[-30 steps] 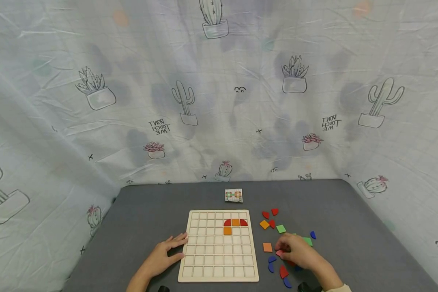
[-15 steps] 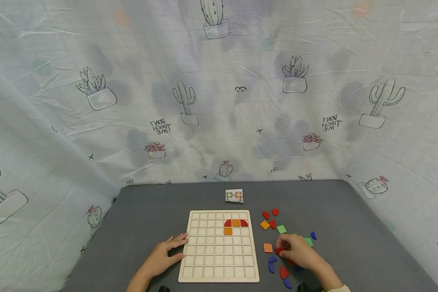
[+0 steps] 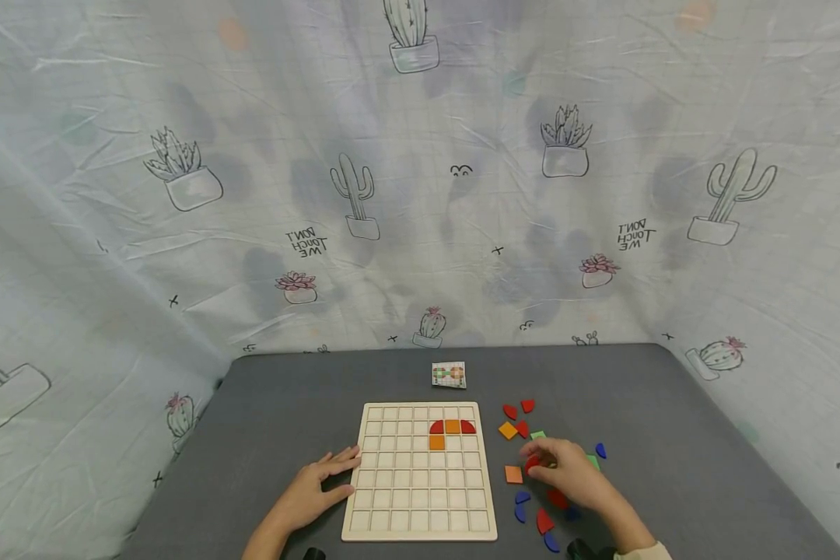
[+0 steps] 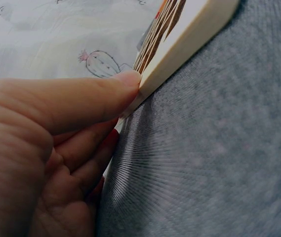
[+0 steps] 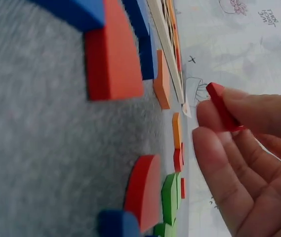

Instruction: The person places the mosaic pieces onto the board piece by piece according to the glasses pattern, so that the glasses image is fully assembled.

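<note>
My right hand [image 3: 570, 469] pinches a red quarter-round tile [image 5: 222, 106] between thumb and fingers, raised off the table to the right of the board. At the left edge of the pale wooden grid board [image 3: 399, 490], my left hand [image 3: 315, 488] rests with extended fingers. Its thumb [image 4: 96, 101] touches the board's side in the left wrist view. On the board lie two red tiles with an orange square [image 3: 452, 426] between them, and another orange square [image 3: 437, 442] just below. Several loose red, blue, green and orange tiles lie beneath and around my right hand.
A small pattern card [image 3: 449, 375] lies behind the board on the grey table [image 3: 308, 389]. A light orange square [image 3: 513, 474] and blue tiles [image 3: 522, 498] lie between the board and my right hand. A cactus-print curtain [image 3: 420, 194] stands behind.
My right hand has lifted the red tile and moved slightly up and left, uncovering more of another red tile below it. The left hand and the board stay put.
</note>
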A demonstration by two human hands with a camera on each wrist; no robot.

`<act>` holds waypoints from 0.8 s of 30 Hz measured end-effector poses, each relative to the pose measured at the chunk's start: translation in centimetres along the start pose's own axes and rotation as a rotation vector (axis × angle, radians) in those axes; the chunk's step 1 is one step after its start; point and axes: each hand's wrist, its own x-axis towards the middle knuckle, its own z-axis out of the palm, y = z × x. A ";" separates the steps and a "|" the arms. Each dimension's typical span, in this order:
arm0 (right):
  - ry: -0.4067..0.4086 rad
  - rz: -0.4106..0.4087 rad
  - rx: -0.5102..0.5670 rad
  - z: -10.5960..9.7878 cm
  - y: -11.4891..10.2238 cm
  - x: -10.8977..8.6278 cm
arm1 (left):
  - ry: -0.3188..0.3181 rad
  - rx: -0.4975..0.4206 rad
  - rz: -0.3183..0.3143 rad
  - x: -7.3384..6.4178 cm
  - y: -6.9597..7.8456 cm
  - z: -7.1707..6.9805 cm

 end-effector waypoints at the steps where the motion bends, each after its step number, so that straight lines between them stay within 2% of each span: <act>1: 0.017 -0.002 0.000 0.1 -0.1 0.1 | 0.001 0.000 0.000 0.0 0.0 0.0; 6: 0.077 -0.019 0.002 0.8 -0.8 0.6 | -0.005 0.009 -0.002 0.0 0.1 -0.1; 16: -0.011 -0.053 0.050 3.6 -3.4 3.3 | -0.011 0.012 -0.002 0.1 0.6 -0.2; 20: -0.021 -0.088 0.058 5.1 -4.6 4.8 | -0.022 0.002 -0.011 0.1 0.6 -0.3; 24: -0.016 -0.089 0.057 6.3 -5.4 6.1 | -0.035 -0.001 -0.016 0.1 0.6 -0.2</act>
